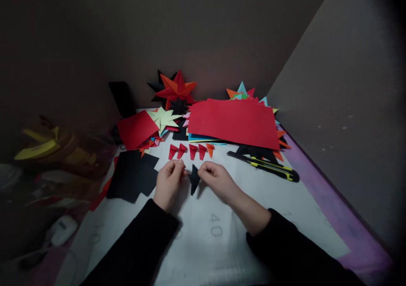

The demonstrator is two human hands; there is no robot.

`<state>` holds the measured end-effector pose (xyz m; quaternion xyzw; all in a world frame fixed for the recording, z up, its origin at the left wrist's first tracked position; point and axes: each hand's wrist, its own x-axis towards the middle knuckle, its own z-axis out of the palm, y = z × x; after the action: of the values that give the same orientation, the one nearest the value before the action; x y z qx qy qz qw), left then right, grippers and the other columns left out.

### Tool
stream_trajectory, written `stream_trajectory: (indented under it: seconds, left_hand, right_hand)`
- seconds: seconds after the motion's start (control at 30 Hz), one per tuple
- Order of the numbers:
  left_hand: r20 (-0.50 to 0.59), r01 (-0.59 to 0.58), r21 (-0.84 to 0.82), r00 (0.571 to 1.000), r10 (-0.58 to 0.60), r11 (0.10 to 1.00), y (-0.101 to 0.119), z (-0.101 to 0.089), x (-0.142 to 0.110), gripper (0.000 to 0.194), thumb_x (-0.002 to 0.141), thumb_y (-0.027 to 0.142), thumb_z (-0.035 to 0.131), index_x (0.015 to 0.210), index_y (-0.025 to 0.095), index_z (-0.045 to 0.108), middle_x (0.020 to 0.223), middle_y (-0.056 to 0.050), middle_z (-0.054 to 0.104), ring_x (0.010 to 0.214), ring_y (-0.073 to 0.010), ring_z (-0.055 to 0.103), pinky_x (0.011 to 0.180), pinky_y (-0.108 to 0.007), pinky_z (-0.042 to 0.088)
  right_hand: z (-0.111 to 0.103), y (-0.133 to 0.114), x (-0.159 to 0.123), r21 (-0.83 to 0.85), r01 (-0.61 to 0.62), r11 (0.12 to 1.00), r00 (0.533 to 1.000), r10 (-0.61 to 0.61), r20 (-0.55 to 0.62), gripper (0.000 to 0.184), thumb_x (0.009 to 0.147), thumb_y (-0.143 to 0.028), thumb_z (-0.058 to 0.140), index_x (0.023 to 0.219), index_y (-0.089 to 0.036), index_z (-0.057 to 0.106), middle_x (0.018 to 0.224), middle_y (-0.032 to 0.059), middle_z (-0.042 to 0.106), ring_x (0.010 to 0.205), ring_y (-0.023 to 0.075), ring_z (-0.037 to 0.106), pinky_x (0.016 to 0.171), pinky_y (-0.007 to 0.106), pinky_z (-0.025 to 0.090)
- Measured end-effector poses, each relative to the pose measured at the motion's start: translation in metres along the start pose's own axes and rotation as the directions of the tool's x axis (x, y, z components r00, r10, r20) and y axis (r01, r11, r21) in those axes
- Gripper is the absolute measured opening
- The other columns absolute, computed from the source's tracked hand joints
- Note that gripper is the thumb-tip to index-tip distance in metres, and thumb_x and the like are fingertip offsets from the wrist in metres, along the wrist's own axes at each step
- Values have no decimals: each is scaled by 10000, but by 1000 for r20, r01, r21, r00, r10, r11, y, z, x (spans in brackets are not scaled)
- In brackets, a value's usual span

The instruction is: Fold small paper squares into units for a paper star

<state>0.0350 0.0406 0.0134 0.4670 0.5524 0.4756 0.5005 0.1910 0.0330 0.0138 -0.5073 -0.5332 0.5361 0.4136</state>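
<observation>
A small piece of folded black paper stands pointed at top and bottom between my two hands, just above the white sheet. My right hand pinches its right edge between thumb and forefinger. On the other side my left hand is closed, its curled fingertips at the paper's left corner; the exact grip is partly hidden. Just beyond my fingers lies a row of small folded red paper pieces, with an orange folded piece at its right end.
Black paper squares lie at left, near a red square. A stack of red sheets is at the back, beside folded paper stars. A yellow-and-black utility knife rests at right. Walls border the table.
</observation>
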Motion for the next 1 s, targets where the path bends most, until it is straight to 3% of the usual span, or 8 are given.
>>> stream_trajectory:
  seconds: [0.1,0.23,0.4,0.57,0.7,0.87,0.93,1.0]
  left_hand:
    - [63,83,-105,995,-76,991,0,0,1,374,762,521,615,835,155,623,692,-14,612,565,-113,519,520,-216,392]
    - [313,35,52,948,-50,998,1,5,-7,283,685,403,720,671,141,614,592,4,576,548,-110,496,524,-218,382]
    - [329,67,95,940,-94,993,0,8,-11,341,735,442,667,610,127,622,508,-11,560,455,-93,436,448,-213,314]
    - [426,211,21,882,-200,977,2,7,-11,391,722,501,673,641,120,639,531,-50,613,414,-90,456,415,-207,299]
    - [491,194,26,852,-182,981,1,7,-13,424,752,516,645,629,111,664,475,-45,584,384,-73,415,409,-202,270]
    - [504,199,64,839,-204,978,0,8,-15,393,810,483,568,804,111,696,678,-96,688,447,-96,509,416,-204,300]
    - [493,179,108,845,-209,978,2,8,-15,384,823,468,545,815,113,691,708,-93,693,478,-103,528,435,-208,331]
    - [483,152,144,852,-203,978,5,7,-15,376,838,451,523,789,113,679,703,-81,685,496,-103,529,469,-216,370]
  right_hand:
    - [-2,0,2,51,-9,999,997,12,-73,216,759,-337,559,617,-205,462,536,-62,392,496,100,361,478,237,289]
    - [-1,4,3,42,22,999,994,-18,-111,209,762,-357,577,646,-194,516,564,-46,449,530,107,411,502,236,323]
    - [-1,5,2,150,-18,988,1000,17,6,204,766,-372,603,682,-201,531,577,-30,532,539,128,511,519,250,399]
    - [-5,-1,2,158,53,986,999,-52,-11,210,751,-380,649,737,-197,547,634,-38,520,548,111,529,524,244,429]
    - [0,2,1,229,-61,972,991,31,131,284,771,-449,633,725,-199,507,676,-35,510,436,105,526,406,244,389]
    - [-22,15,13,119,69,991,979,-45,-197,286,807,-427,596,661,-201,500,555,-58,395,472,105,409,465,246,363]
    - [-42,19,22,-27,118,993,922,-119,-368,280,846,-439,525,690,-206,526,579,-36,435,534,138,437,529,276,400]
    - [-62,22,31,-395,162,904,806,-352,-476,239,812,-391,561,682,-191,586,800,45,565,808,206,525,755,355,436]
